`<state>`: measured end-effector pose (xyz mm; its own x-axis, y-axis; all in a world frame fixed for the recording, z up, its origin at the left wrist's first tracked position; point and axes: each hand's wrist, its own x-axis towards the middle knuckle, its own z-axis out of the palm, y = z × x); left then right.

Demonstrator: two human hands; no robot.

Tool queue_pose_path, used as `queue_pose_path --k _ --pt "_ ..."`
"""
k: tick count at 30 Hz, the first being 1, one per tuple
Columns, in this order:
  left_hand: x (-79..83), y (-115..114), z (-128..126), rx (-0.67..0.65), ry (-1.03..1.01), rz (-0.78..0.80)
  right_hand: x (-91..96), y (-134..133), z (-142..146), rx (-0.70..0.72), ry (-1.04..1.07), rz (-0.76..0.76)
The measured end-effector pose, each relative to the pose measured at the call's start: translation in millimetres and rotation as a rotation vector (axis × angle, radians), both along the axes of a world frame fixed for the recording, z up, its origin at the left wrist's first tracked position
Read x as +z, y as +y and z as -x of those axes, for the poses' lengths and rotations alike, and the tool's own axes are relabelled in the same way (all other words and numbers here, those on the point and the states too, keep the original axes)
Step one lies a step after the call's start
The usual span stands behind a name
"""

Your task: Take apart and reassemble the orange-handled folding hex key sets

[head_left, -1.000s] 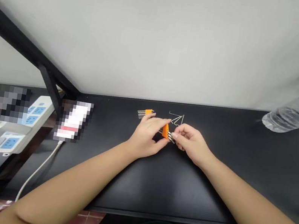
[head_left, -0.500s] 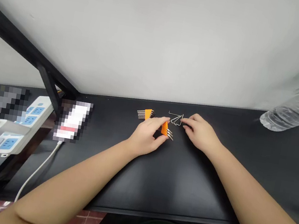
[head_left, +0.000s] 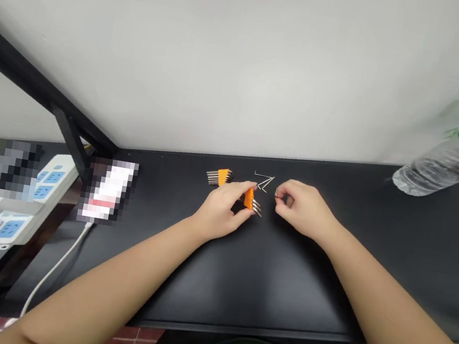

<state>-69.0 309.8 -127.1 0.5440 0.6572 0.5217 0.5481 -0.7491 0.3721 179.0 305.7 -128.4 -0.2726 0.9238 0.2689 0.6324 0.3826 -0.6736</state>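
Observation:
My left hand [head_left: 221, 209] pinches an orange hex key holder [head_left: 248, 198] between thumb and fingers. Several metal hex keys [head_left: 256, 207] stick out of its right side. My right hand [head_left: 300, 207] is closed in a pinch just to the right, with a hex key mostly hidden in the fingertips; only a small bit shows. Between the hands, a little farther back, loose L-shaped hex keys [head_left: 266, 182] lie on the black table [head_left: 255, 282]. A second orange holder [head_left: 223, 177], filled with several keys, lies behind my left hand.
To the left are a phone [head_left: 109, 190] on a white charging cable [head_left: 59, 267] and a white power strip [head_left: 42, 199] with plugs. A clear plastic bottle [head_left: 441, 166] with a green label stands at the back right. A pale wall [head_left: 246, 69] borders the table.
My right hand has closed on one of the loose hex keys and drawn it slightly away from the others. The left hand still grips the orange holder. The view has shifted slightly.

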Motion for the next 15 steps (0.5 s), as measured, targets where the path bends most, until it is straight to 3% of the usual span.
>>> queue_pose_path --k 3,5,7,15 --pt "-0.1 1 0 -0.011 0.021 -0.001 0.9 -2 7 0.085 0.633 0.129" --pt "-0.4 1 0 -0.013 0.033 -0.006 1.2 -5 12 0.124 0.914 0.191" --pt "-0.9 1 0 -0.019 0.041 -0.015 1.8 -8 16 0.146 1.004 0.195" --pt "-2.7 2 -1 -0.023 0.056 -0.021 4.5 -18 27 0.135 1.004 0.121"
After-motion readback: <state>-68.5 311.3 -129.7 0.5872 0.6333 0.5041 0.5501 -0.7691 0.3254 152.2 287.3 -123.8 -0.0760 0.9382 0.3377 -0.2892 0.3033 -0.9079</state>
